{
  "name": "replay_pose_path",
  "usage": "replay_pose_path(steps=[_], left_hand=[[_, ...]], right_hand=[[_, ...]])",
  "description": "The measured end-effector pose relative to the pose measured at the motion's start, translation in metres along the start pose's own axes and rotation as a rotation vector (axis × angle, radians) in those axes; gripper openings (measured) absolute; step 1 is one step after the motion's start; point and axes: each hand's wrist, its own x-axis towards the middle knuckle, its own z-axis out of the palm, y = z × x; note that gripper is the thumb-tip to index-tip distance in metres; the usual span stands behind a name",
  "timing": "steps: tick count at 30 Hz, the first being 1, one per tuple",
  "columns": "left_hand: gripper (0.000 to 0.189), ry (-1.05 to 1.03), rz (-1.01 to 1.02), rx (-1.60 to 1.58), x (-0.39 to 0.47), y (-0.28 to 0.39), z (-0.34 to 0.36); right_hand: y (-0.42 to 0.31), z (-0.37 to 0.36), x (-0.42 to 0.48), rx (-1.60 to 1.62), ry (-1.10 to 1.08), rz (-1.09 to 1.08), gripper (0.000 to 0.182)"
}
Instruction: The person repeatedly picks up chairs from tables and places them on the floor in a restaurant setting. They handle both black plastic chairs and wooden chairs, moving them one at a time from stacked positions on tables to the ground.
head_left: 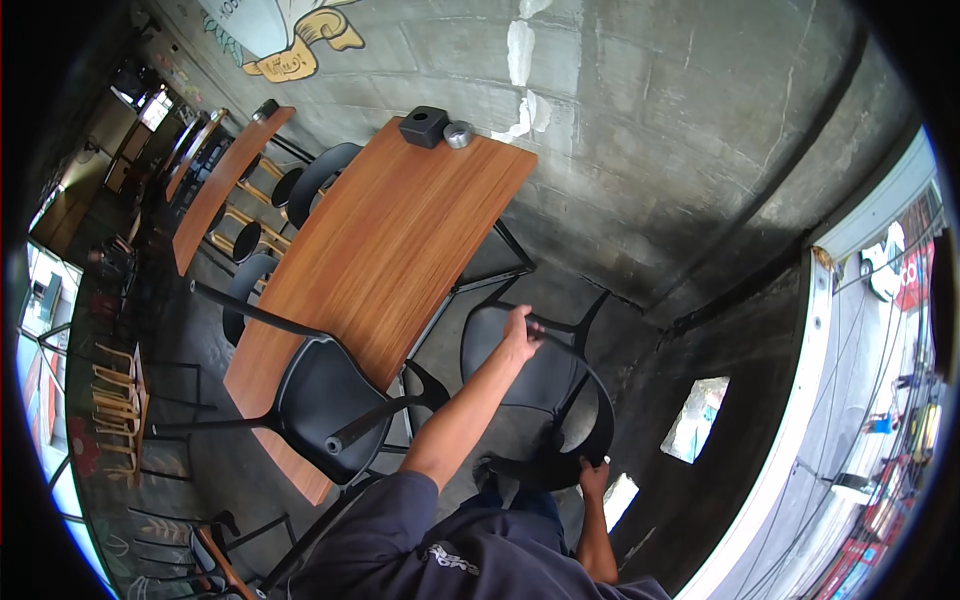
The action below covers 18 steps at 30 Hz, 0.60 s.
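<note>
Before me stands a black armchair (499, 375) with a smooth seat and a curved back and arm rail (602, 409). My left hand (520, 330) grips one end of that rail, with my arm stretched across the seat. Around the rail's near part, close to my body, the fingers of my right hand (594, 475) are closed. A second black chair (334, 405) is turned over, its legs pointing up, on the near end of a wooden table (397, 225). Its arm rail is partly hidden behind my left upper arm.
A black square box (424, 126) and a round metal tin (457, 134) sit at the table's wall end. Grey block wall (660, 150) lies beyond, with a window ledge (795, 390) on the right. More tables and stools (247, 241) stand to the left.
</note>
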Motion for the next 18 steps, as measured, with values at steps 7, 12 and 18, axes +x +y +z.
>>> replay_pose_path(steps=[7, 12, 18], left_hand=[[0.063, -0.710, 0.129, 0.043, -0.103, -0.011, 0.012], [0.050, -0.710, 0.230, 0.426, -0.193, -0.056, -0.103], [0.040, -0.227, 0.578, 1.001, -0.172, -0.104, -0.413]], right_hand=[[-0.105, 0.097, 0.100, 0.153, -0.078, 0.366, 0.040], [-0.181, 0.161, 0.187, 0.114, -0.244, 0.389, 0.030], [-0.214, 0.189, 0.204, 0.334, -0.266, 0.370, 0.040]])
